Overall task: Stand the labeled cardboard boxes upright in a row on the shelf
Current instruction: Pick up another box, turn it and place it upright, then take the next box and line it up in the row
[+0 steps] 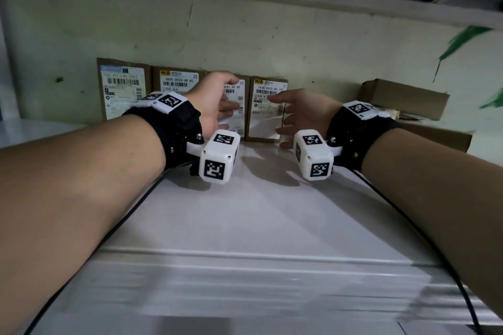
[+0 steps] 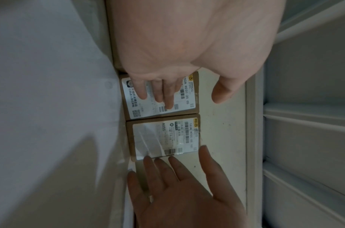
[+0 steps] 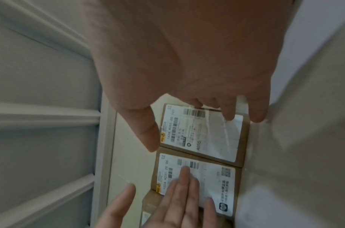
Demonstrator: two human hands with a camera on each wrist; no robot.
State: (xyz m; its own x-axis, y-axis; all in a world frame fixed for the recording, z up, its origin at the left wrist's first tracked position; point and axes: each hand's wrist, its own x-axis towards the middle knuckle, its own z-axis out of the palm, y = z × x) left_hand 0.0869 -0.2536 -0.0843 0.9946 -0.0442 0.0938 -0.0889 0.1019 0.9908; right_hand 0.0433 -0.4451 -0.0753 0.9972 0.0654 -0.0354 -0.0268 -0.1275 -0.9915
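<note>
Four labeled cardboard boxes stand upright in a row against the back wall. From the left they are a taller box (image 1: 123, 88), a second box (image 1: 178, 80), a third box (image 1: 241, 114) and a fourth box (image 1: 268, 110). My left hand (image 1: 221, 102) is spread in front of the third box (image 2: 136, 108), its straight fingers (image 2: 160, 92) lying over the label. My right hand (image 1: 292, 114) is spread by the right edge of the fourth box (image 3: 202, 138), fingers straight; contact is unclear. Neither hand grips anything.
The boxes stand on a white shelf board (image 1: 258, 212). Right of the row, two more brown boxes lie flat: one (image 1: 402, 98) against the wall and another (image 1: 441, 139) in front of it. An upper shelf runs overhead. Black cables trail from both wrists.
</note>
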